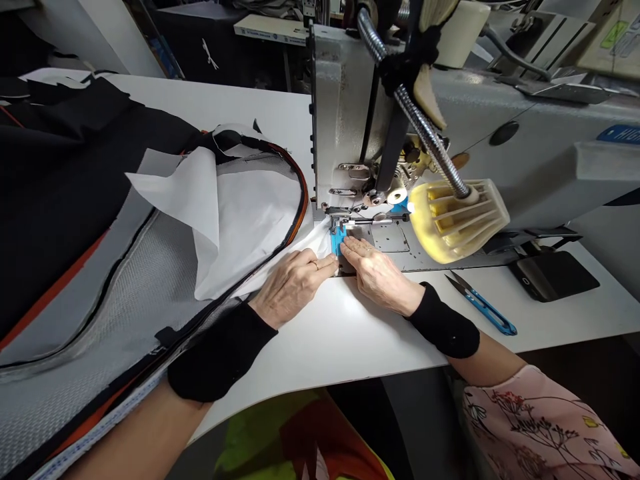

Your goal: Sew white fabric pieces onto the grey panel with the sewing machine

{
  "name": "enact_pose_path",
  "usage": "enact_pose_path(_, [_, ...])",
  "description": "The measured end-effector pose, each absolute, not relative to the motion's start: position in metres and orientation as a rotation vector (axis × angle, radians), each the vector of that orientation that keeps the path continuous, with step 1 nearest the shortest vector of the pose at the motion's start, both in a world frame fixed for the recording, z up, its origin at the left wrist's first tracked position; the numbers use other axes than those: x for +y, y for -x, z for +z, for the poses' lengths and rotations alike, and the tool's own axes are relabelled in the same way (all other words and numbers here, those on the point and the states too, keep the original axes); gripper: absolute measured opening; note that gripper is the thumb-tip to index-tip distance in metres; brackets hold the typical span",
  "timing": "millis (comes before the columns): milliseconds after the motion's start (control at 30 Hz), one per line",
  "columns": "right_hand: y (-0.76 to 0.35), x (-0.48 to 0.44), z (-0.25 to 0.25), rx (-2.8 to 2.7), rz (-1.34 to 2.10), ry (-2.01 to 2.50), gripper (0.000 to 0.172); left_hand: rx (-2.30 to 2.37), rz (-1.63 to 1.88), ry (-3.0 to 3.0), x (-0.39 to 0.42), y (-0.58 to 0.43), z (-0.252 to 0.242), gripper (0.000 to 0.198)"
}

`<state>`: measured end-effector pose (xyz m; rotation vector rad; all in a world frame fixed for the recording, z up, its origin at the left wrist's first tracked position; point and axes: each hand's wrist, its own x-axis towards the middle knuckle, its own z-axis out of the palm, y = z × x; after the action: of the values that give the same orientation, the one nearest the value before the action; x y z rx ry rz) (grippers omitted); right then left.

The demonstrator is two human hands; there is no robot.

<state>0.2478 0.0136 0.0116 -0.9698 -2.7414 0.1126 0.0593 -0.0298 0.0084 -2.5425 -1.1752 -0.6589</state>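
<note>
My left hand is closed over the edge of white fabric, its fingertips just left of the presser foot. Its thumb is hidden. My right hand lies with fingers stretched flat, fingertips touching a small blue piece in front of the needle area of the sewing machine. Whether the blue piece is tape or a guide, I cannot tell. The white fabric runs into a large bag-like item of grey mesh with black and orange edging, spread out on the left.
Blue-handled thread snips lie right of my right hand. Beyond them sits a black box-like device. A lit lamp on a flexible metal neck hangs low over the machine bed. Black fabric covers the far left of the white table.
</note>
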Motion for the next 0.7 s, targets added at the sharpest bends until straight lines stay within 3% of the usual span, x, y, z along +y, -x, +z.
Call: enact_pose_path(700, [-0.246,0.046,0.013,-2.800,0.092,1.093,0.035,-1.266,-0.536,2.569,-0.003,-0.056,0.006,0.026])
